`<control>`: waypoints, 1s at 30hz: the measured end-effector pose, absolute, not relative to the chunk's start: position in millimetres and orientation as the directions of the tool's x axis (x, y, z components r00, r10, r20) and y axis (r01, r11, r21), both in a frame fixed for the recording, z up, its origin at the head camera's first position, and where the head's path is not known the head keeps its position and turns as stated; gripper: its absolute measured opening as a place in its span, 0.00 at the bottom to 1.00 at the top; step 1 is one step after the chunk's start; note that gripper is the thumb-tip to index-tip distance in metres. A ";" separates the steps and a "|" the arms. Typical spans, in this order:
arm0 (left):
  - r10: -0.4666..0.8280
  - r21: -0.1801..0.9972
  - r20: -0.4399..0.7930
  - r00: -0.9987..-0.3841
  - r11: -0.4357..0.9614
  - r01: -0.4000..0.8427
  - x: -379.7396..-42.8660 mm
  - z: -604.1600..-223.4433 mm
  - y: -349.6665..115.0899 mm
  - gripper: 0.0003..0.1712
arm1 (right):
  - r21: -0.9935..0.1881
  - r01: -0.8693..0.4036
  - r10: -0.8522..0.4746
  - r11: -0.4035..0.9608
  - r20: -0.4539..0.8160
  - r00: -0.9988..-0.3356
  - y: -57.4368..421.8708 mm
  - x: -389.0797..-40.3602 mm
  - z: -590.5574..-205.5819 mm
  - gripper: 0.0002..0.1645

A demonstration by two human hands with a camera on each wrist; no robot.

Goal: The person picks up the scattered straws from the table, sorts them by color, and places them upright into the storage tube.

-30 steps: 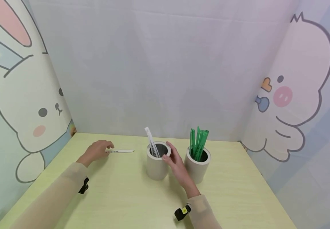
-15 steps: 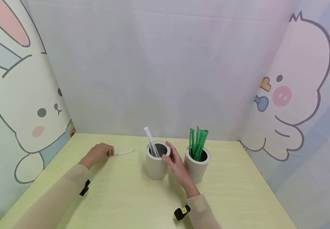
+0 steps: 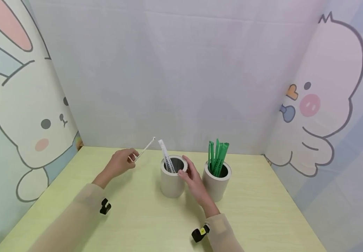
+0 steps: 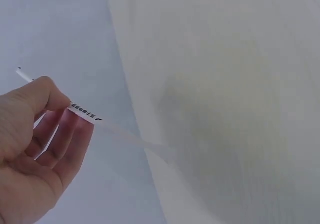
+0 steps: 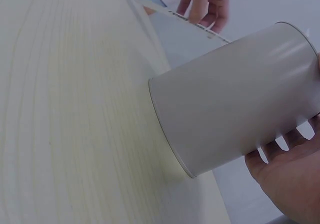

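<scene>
My left hand (image 3: 121, 163) pinches a white wrapped straw (image 3: 146, 148) with black print between thumb and fingers. The straw slants up to the right, raised off the table; the left wrist view shows its printed middle (image 4: 86, 113) at the fingertips. My right hand (image 3: 197, 186) holds the right side of a light grey cylindrical holder (image 3: 171, 187), thumb at the rim. Upright on the table, this holder has white wrapped straws (image 3: 168, 158) leaning to the left inside it. In the right wrist view, fingers (image 5: 256, 165) lie along the holder's side.
Just right of my right hand stands a second grey holder (image 3: 216, 189) with several green wrapped straws (image 3: 220, 157). Both holders are on a pale yellow-green wooden table (image 3: 150, 224). A grey-white cloth (image 3: 181, 80) hangs behind, with cartoon-printed sheets at both sides.
My left hand has picked the white straw up off the table, tilted it upward and carried it to the right. My right hand and both holders stay in place.
</scene>
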State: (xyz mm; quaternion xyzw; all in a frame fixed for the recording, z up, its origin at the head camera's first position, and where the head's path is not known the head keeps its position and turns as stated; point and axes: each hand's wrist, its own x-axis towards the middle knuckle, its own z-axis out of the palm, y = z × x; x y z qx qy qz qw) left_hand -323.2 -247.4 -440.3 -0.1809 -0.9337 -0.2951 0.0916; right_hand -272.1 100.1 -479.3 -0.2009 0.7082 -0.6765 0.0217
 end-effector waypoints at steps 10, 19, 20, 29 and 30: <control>0.077 0.748 0.362 -0.929 0.571 0.339 -297.4 -402.4 -205.4 0.20 | -0.969 -0.247 -0.316 0.002 0.234 -0.920 99.7 -271.0 -477.8 0.41; -0.046 0.900 0.382 -0.923 0.247 0.360 -278.7 -369.6 -173.3 0.21 | -0.970 -0.243 -0.312 0.008 0.228 -0.922 100.1 -271.3 -477.6 0.40; -0.052 0.908 0.385 -0.922 0.198 0.368 -277.4 -366.2 -169.3 0.21 | -0.971 -0.240 -0.311 0.008 0.226 -0.923 100.2 -271.1 -477.4 0.40; -0.119 0.908 0.417 -0.901 0.010 0.419 -271.4 -351.7 -138.8 0.20 | -0.974 -0.225 -0.310 0.007 0.212 -0.927 100.6 -271.5 -477.8 0.40; -0.124 0.909 0.415 -0.901 0.004 0.418 -271.4 -352.3 -136.3 0.20 | -0.974 -0.226 -0.311 0.006 0.213 -0.926 100.6 -271.5 -477.9 0.41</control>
